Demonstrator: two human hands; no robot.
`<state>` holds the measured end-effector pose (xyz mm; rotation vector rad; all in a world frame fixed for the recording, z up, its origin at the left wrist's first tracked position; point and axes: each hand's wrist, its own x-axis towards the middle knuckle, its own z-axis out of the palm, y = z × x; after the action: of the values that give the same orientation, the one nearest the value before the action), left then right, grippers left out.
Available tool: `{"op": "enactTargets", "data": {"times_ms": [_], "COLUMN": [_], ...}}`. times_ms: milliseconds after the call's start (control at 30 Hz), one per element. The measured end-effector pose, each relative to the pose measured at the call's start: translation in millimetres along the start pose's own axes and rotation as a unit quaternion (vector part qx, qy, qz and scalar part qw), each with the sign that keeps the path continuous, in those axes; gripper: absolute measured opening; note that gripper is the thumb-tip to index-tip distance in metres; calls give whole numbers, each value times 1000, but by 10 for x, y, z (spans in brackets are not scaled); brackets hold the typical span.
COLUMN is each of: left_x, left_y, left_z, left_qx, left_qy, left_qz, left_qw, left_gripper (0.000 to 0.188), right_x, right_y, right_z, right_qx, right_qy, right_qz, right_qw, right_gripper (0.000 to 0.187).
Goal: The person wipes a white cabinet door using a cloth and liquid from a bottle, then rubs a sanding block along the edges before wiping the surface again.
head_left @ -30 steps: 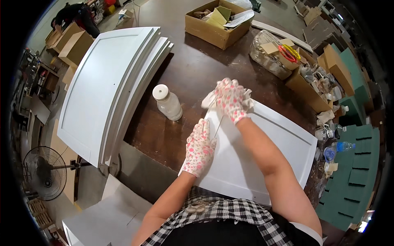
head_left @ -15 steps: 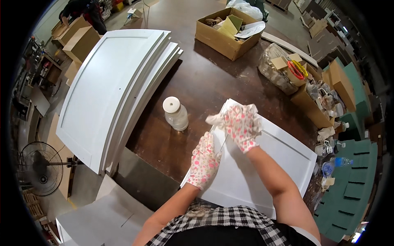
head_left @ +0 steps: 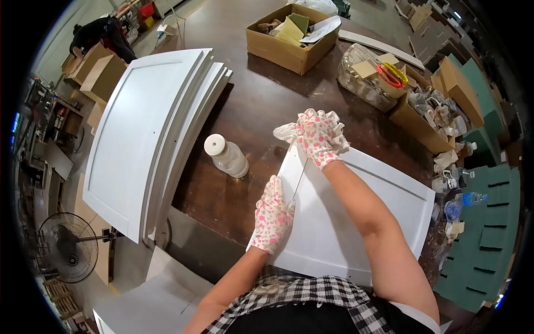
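Note:
A white framed door panel (head_left: 356, 200) lies on the brown table before me. My left hand (head_left: 273, 216), in a flowered glove, rests along its left edge with the fingers stretched out and holding nothing. My right hand (head_left: 317, 138), gloved alike, is closed on a crumpled white cloth (head_left: 285, 132) at the panel's far left corner. Part of the cloth is hidden under the palm. Between the hands runs a thin dark line on the panel's left frame strip. A clear jar with a white lid (head_left: 227, 157) stands upright left of the panel, apart from both hands.
Several white panels (head_left: 133, 133) are stacked at the left. Toward the back stands an open cardboard box (head_left: 286, 53) of scraps. Scissors with red and yellow handles (head_left: 392, 75), bags and bottles line the right side. A fan (head_left: 68, 247) stands lower left; another person (head_left: 103, 38) bends over boxes behind.
My right hand has slid the cloth away from me, up to the panel's far corner. My left hand stays on the left edge. The whole view has shifted slightly.

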<state>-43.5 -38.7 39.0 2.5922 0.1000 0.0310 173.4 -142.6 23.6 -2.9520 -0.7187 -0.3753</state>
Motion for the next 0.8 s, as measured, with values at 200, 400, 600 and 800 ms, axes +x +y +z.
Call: {"op": "enactTargets", "data": {"times_ms": [200,400,600,800], "left_x": [-38,-25,-73,17], "left_y": [-80,7,-115,1], "left_z": [-104,-33,-45,-117], "left_qx": [-54,2,25,0], "left_qy": [-29,-20,28,-26], "left_qz": [-53,-24,-38,-75], "left_qw": [997,1000,999,997], "left_gripper": [69,66,70,68], "right_x": [-794,-22,-607,-1373], "right_y": [-597,-158,311,1477], "right_z": [-214,-157,-265,-364], "right_qx": [-78,-10,-64,-2], "right_qy": [-14,-35,-11,38], "right_qz": [-88,-4,33,116], "right_qw": [993,999,997,993], "right_gripper": [27,23,22,19]}}
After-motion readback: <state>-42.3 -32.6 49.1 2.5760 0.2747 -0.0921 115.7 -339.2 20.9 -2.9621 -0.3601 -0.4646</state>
